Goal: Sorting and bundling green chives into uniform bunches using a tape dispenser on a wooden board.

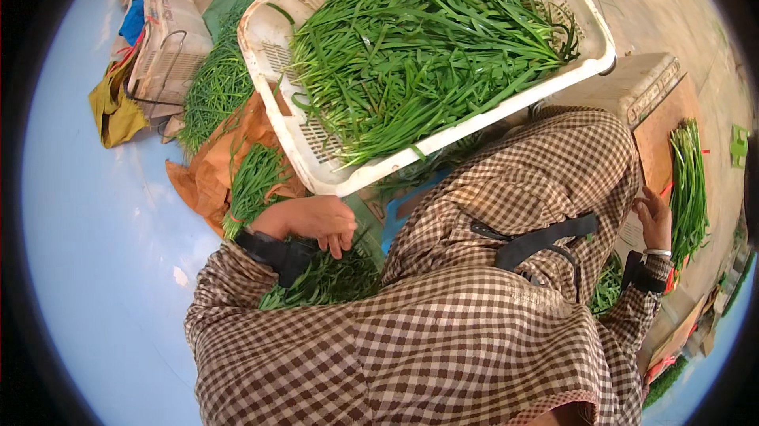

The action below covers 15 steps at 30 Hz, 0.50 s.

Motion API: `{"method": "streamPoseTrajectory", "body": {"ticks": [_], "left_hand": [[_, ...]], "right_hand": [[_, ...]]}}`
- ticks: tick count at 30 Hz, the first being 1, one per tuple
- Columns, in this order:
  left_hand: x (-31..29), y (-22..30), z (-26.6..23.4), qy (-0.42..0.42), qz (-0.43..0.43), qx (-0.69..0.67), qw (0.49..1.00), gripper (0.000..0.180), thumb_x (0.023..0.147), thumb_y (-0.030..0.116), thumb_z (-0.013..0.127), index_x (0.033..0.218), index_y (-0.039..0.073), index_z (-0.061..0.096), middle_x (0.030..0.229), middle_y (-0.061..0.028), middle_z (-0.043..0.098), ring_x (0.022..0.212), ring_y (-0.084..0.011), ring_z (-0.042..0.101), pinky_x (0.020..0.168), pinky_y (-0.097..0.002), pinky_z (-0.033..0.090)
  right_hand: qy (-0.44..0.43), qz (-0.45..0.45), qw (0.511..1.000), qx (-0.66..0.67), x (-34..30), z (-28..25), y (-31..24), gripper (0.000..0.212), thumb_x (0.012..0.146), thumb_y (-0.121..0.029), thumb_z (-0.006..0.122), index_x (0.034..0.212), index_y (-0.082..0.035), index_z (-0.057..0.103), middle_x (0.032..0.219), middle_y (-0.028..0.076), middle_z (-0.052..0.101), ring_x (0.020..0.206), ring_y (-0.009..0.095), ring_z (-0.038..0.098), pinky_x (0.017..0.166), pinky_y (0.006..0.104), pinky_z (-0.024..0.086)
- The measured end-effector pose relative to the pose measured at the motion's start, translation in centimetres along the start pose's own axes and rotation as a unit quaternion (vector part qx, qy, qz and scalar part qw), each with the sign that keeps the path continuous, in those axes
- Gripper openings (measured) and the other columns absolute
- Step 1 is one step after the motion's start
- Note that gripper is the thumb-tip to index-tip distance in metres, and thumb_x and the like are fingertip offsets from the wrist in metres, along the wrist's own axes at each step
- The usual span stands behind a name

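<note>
My left hand (318, 219) hangs below the near left corner of a white plastic crate (304, 177). Its fingers curl downward; whether they hold something is hidden. Loose garlic chives (324, 280) lie beneath that hand, and a chive bundle (254, 181) rests beside its wrist. Many more green chives (419, 54) fill the crate. Over on the right, my right hand (655, 220) is at the edge of a brown board (660, 133), its fingers bent but apart. Right next to it lies a long bundle of chives (689, 189) with red ties showing near it.
Orange-brown sheeting (207, 166) and a heap of chives (217, 90) lie left of the crate. A white basket (170, 46) with a yellow-green cloth (117, 106) stands farther left. Another pale crate (609, 86) is under the board. My checked lap (545, 173) fills the middle.
</note>
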<state>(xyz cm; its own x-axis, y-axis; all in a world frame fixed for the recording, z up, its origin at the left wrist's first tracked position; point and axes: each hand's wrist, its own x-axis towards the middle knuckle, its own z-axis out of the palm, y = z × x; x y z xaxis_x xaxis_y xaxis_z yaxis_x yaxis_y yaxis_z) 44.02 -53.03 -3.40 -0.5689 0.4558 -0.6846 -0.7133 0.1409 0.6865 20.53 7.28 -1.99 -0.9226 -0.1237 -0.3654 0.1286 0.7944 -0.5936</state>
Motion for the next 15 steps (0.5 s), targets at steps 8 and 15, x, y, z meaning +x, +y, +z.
{"method": "streamPoseTrajectory", "body": {"ticks": [8, 15], "left_hand": [[8.4, -0.7, -4.8, 0.305, 0.079, 0.465, 0.827, 0.042, 0.07, 0.014, 0.069, 0.108, 0.0, 0.056, 0.108, -0.0206, 0.056, 0.1, -0.0359, 0.053, 0.088, -0.0416, 0.044], [15.4, -4.3, -9.1, 0.173, 0.027, 0.527, 0.831, 0.071, 0.067, 0.026, 0.07, 0.118, -0.015, 0.042, 0.111, -0.0285, 0.051, 0.105, -0.0378, 0.05, 0.09, -0.0407, 0.043]], "right_hand": [[0.002, -0.047, 0.998, -0.038, 0.5, 1.1, -0.4, 0.04, 0.086, -0.003, 0.057, 0.125, 0.003, 0.05, 0.105, 0.016, 0.064, 0.097, 0.022, 0.061, 0.086, 0.0333, 0.049], [0.017, -0.02, 1.0, -0.017, -2.2, 1.6, 0.0, 0.042, 0.084, 0.0, 0.058, 0.125, 0.006, 0.048, 0.108, 0.018, 0.062, 0.101, 0.023, 0.06, 0.088, 0.0341, 0.048]]}}
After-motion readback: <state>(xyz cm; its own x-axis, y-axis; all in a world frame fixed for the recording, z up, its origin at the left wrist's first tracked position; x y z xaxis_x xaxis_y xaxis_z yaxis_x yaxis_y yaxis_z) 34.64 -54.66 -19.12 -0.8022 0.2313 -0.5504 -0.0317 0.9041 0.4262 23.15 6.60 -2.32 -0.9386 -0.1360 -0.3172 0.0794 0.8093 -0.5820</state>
